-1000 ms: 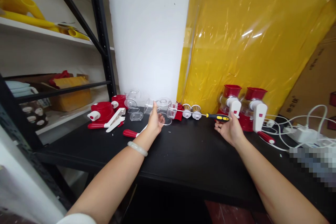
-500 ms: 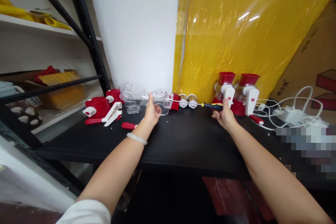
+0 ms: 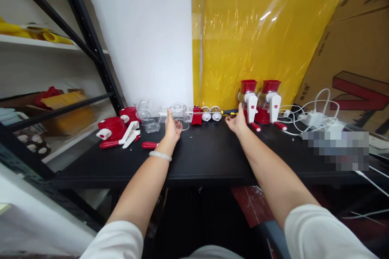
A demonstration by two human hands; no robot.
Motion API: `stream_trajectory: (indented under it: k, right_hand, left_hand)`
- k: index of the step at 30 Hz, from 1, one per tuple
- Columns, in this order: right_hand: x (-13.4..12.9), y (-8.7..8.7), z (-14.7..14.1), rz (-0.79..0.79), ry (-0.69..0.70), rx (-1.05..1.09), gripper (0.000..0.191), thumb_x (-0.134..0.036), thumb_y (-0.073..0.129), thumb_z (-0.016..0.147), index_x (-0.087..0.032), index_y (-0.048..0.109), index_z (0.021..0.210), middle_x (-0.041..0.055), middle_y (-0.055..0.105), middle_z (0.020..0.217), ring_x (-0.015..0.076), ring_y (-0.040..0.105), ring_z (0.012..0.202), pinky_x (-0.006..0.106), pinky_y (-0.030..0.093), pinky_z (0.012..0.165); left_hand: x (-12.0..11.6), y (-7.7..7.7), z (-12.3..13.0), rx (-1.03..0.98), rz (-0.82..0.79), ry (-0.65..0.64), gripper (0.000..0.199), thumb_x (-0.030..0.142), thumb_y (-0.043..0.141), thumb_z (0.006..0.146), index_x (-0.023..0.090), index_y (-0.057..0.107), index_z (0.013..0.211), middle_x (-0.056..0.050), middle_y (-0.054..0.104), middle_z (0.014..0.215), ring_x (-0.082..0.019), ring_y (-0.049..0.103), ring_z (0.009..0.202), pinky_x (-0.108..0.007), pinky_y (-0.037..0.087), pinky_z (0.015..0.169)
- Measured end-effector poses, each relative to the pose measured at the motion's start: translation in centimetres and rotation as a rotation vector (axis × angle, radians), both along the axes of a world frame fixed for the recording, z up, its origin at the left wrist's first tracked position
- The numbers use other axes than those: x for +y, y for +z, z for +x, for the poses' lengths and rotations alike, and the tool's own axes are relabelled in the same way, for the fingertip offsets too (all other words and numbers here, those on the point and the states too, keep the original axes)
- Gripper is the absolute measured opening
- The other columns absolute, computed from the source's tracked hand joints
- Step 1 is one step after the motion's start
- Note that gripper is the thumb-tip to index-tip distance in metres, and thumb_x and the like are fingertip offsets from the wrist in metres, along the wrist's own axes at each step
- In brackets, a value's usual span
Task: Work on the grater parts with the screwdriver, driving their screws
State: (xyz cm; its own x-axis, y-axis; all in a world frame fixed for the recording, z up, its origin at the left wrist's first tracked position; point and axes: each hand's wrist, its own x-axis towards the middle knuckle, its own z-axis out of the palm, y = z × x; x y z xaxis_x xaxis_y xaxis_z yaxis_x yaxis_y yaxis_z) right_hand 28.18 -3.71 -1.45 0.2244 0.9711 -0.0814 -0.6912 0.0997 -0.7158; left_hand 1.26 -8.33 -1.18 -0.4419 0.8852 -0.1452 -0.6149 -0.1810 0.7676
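Note:
A long screwdriver with a yellow and black handle (image 3: 229,112) is level in front of me, its thin metal shaft pointing left. My right hand (image 3: 237,122) grips the handle's end, thumb up and the other fingers loosely curled. Around the shaft near its tip, my left hand (image 3: 173,127) is closed, thumb up and fingers curled. Clear plastic parts (image 3: 179,109) stand behind the left hand. A small red part (image 3: 197,116) and two metal drums with white ends (image 3: 216,114) sit behind the shaft.
Two red and white crank machines (image 3: 271,101) stand at the right, near white cables (image 3: 316,117). Red housings (image 3: 112,127), white crank arms (image 3: 130,134) and a red handle (image 3: 149,145) lie at the left on the black table (image 3: 200,162). A black-framed shelf (image 3: 100,56) rises left.
The view has shifted, and more of the right side shows. My right hand has moved left, closer to my left hand. The screwdriver is still between both hands.

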Motion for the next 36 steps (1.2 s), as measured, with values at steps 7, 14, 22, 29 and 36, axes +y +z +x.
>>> stream_trajectory:
  k: [7, 14, 22, 29, 36]
  right_hand:
    - [0.0, -0.9, 0.2, 0.041, -0.045, 0.066, 0.028, -0.035, 0.063, 0.090, -0.024, 0.043, 0.074, -0.0111, 0.039, 0.051, 0.0067, 0.037, 0.041, 0.017, 0.041, 0.043]
    - [-0.2, -1.2, 0.7, 0.057, -0.003, 0.079, 0.038, -0.055, 0.047, 0.095, -0.024, 0.042, 0.073, -0.0061, 0.049, 0.056, 0.0105, 0.048, 0.046, 0.023, 0.048, 0.045]
    - [0.6, -1.9, 0.6, 0.039, -0.057, 0.051, 0.034, -0.041, 0.067, 0.087, -0.024, 0.042, 0.073, -0.0119, 0.039, 0.049, 0.0064, 0.036, 0.039, 0.017, 0.041, 0.041]
    - [0.5, -1.8, 0.7, 0.046, -0.059, 0.040, 0.022, -0.031, 0.065, 0.084, -0.024, 0.047, 0.074, -0.0068, 0.056, 0.060, 0.0099, 0.059, 0.056, 0.021, 0.054, 0.058]
    - [0.4, -1.6, 0.8, 0.067, -0.112, 0.006, 0.022, -0.040, 0.058, 0.090, -0.024, 0.049, 0.077, -0.0062, 0.060, 0.066, 0.0105, 0.063, 0.061, 0.022, 0.056, 0.060]
  left_hand:
    - [0.3, -0.1, 0.1, 0.022, 0.009, -0.008, 0.068, 0.079, 0.065, 0.066, 0.025, 0.060, 0.107, 0.006, 0.048, 0.065, -0.005, 0.049, 0.046, -0.018, 0.043, 0.051]
    - [0.3, -0.2, 0.2, 0.014, -0.006, -0.042, 0.065, 0.077, 0.065, 0.068, 0.026, 0.061, 0.107, 0.005, 0.049, 0.066, -0.005, 0.049, 0.048, -0.018, 0.044, 0.053]
    - [-0.1, 0.1, 0.4, 0.021, -0.005, -0.047, 0.067, 0.076, 0.068, 0.065, 0.027, 0.061, 0.109, 0.005, 0.048, 0.067, -0.005, 0.049, 0.049, -0.017, 0.044, 0.052]
    - [-0.2, 0.1, 0.5, 0.024, -0.002, -0.046, 0.062, 0.075, 0.068, 0.067, 0.026, 0.061, 0.104, 0.004, 0.049, 0.069, -0.005, 0.049, 0.051, -0.017, 0.045, 0.053]
    - [-0.3, 0.2, 0.6, 0.039, 0.000, -0.037, 0.059, 0.071, 0.071, 0.068, 0.027, 0.060, 0.105, 0.004, 0.048, 0.070, -0.005, 0.048, 0.050, -0.017, 0.044, 0.053]
